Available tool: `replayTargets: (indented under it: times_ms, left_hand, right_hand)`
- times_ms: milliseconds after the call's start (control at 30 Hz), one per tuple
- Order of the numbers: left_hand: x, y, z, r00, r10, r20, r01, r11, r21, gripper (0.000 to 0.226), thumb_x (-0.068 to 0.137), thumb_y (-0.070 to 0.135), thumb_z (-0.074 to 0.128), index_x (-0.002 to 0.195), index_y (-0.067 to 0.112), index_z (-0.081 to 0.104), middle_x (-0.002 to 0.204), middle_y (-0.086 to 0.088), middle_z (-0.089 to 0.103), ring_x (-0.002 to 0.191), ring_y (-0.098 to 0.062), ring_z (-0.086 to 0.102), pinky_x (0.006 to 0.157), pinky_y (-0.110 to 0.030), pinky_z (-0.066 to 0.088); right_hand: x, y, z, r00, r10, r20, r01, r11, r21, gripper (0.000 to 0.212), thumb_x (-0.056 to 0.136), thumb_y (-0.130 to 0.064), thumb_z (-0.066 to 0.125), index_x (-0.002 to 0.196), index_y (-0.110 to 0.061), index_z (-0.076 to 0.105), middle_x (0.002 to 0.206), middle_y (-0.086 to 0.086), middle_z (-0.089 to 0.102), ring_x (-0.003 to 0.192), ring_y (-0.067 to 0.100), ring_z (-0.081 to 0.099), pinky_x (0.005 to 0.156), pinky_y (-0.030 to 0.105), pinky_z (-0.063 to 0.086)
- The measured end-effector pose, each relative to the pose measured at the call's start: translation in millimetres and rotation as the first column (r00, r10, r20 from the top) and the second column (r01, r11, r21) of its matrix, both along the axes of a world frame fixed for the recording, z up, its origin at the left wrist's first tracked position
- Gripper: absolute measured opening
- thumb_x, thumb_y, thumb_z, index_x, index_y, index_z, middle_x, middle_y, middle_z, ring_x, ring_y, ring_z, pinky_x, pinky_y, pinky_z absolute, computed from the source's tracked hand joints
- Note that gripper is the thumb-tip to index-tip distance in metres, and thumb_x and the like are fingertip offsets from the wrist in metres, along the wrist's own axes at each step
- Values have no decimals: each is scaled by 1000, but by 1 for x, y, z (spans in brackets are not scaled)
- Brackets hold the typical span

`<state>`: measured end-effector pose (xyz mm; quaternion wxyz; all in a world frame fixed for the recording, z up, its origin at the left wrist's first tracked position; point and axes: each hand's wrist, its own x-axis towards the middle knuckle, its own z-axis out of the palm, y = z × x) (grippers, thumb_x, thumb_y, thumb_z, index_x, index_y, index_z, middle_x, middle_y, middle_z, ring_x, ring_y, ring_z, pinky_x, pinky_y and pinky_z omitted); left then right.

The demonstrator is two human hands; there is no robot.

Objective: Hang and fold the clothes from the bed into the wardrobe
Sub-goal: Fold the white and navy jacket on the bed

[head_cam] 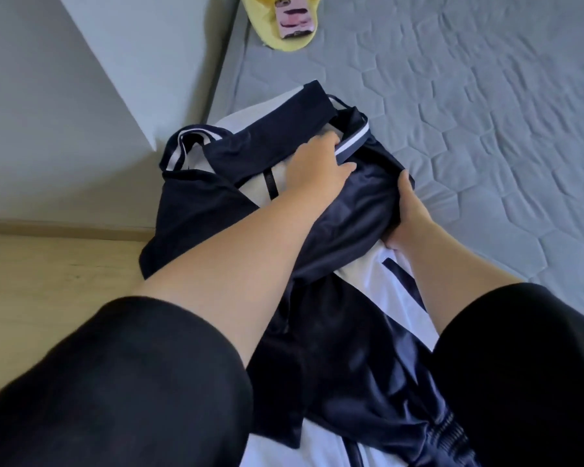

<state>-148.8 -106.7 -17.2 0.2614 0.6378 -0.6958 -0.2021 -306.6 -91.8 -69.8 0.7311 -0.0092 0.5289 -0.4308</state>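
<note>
Two black sleeves fill the lower corners of the frame, one per forearm, both reaching up toward the middle. Under them lies one pile of navy and white clothes point(334, 332), running from the bottom edge up to the centre and resting on the left edge of the bed point(486, 112); how many separate garments are in it cannot be told.

The right hand point(407, 214), right of centre, grips a fold of shiny navy cloth at the pile's right side, thumb on top and fingers curled beneath. The left hand point(317, 163), just above centre, holds a navy collar with white stripes point(353, 141), thumb over the band and fingers tucked behind it.

The grey quilted mattress cover spreads over the right and upper right. At the top centre sits one yellow plush object point(294, 38) on the bed, with one phone point(295, 16) lying on it. A pale wall takes the upper left, wooden floor point(48, 281) the lower left.
</note>
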Motion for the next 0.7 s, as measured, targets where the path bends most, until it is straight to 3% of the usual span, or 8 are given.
replayTargets:
  times_ms: [133,233,333,433,500,567,633,700]
  left_hand:
    - [-18,-40,-2,999,35,-15,-34,996,80,31,92,30,57,66,15,50,69,1,51,73,-29,52,61,-31,35]
    - [5,-67,-7,930,311,-194,-240,917,319,34,99,29,46,107,1,65,110,-15,65,110,-31,57,80,-29,43]
    - [28,-77,-12,813,491,-312,-309,819,484,41,104,25,34,133,-1,48,136,-17,51,127,-31,46,91,-18,41]
    - [26,-69,-12,845,447,-294,-300,851,431,43,100,33,44,123,-2,54,118,-15,61,111,-29,57,87,-28,43]
    - [22,-63,-13,870,391,-300,-275,890,363,37,97,35,49,86,2,62,76,-5,59,72,-20,57,63,-27,40]
    - [23,-58,-15,883,349,-313,-233,906,354,41,94,32,53,59,11,46,59,0,43,53,-13,42,49,-24,32]
    - [27,-49,-14,871,320,-372,-164,905,393,37,90,31,61,62,11,47,66,-2,51,60,-15,51,54,-22,40]
    - [35,-39,-15,852,288,-437,-31,861,507,34,85,35,68,94,3,61,98,-8,62,92,-23,64,83,-30,52]
  right_hand:
    - [-6,-12,-21,870,-462,170,446,886,125,66,83,-65,53,133,-22,48,142,6,48,120,32,53,88,46,50]
    - [-2,-18,-28,941,-190,-280,224,970,94,57,81,-60,61,123,-22,55,120,2,64,102,27,63,91,44,51]
    - [-5,-20,-36,922,-133,-364,163,985,51,50,79,-56,66,114,-22,58,110,0,66,93,25,65,88,45,53]
    - [-6,-19,-35,915,-129,-383,157,987,43,56,77,-60,65,119,-23,57,109,0,65,92,26,65,87,45,53]
    - [-6,-16,-36,915,-126,-384,148,989,29,60,73,-64,66,117,-24,57,106,0,66,91,27,65,86,45,53]
    - [-4,-12,-33,910,-115,-398,127,992,6,61,69,-67,66,114,-27,57,104,-2,66,92,26,65,85,44,53]
    - [-2,-9,-32,880,-101,-464,112,994,-6,58,75,-65,62,116,-24,58,106,0,65,96,26,64,84,41,54]
    - [2,-7,-32,804,-60,-591,57,998,-23,58,87,-59,52,125,-15,55,118,7,63,108,29,61,87,39,53]
